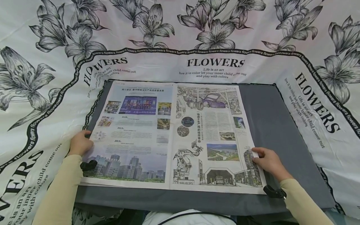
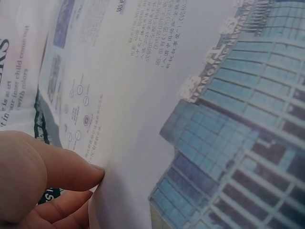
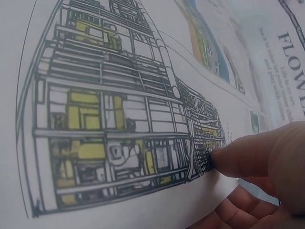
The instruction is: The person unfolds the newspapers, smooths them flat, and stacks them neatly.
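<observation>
A newspaper [image 1: 170, 134] lies spread open on the grey cloth, its centre fold running toward the person. The left page carries photos and a city skyline; the right page has line drawings and pictures. My left hand [image 1: 80, 143] pinches the left edge, thumb on top and fingers underneath, as the left wrist view shows beside the printed building [image 2: 224, 129]. On the opposite side my right hand [image 1: 271, 162] pinches the right edge between thumb and fingers, near a drawn structure [image 3: 109, 109] with yellow patches in the right wrist view.
A grey cloth panel [image 1: 270, 125] lies under the newspaper. Around it spreads a white tablecloth [image 1: 157, 68] with black flower prints and lettering. Dark bands [image 1: 274, 191] sit at both wrists. A black cable [image 1: 197, 213] curves over white fabric at the near edge.
</observation>
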`<state>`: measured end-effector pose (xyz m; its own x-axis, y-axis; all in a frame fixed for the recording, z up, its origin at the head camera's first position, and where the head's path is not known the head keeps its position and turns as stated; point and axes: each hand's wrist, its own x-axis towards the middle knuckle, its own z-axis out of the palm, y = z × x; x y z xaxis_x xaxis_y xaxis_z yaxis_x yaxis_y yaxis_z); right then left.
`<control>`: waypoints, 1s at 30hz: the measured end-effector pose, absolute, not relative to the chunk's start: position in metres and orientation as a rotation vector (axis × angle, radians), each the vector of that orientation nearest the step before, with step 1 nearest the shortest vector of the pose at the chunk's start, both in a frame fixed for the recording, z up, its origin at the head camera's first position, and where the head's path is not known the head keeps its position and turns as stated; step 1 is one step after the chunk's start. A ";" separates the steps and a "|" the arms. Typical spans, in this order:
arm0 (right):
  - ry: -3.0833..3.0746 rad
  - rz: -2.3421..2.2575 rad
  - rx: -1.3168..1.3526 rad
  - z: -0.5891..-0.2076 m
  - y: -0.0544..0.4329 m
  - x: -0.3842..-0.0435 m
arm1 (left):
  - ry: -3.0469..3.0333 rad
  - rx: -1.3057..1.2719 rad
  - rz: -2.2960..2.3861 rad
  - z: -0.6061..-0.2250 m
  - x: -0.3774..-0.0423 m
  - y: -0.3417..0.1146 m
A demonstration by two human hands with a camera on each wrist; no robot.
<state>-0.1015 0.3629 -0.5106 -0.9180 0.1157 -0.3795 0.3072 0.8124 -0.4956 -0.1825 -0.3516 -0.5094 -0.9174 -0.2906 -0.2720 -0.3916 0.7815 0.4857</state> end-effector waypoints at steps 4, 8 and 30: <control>2.665 -0.813 0.304 -0.509 0.362 -0.103 | 2.800 -0.535 0.816 -0.511 -0.183 -0.354; 2.686 -0.820 0.293 -0.511 0.362 -0.102 | 2.791 -0.538 0.821 -0.514 -0.184 -0.357; 2.787 -0.823 0.377 -0.488 0.367 -0.123 | 3.063 -0.372 0.750 -0.502 -0.189 -0.328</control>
<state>-0.1227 0.3666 -0.4877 -0.9451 0.1833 -0.2706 0.3009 0.8113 -0.5012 -0.1887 -0.3278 -0.5020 -0.9720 -0.2340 -0.0233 -0.2183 0.8610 0.4594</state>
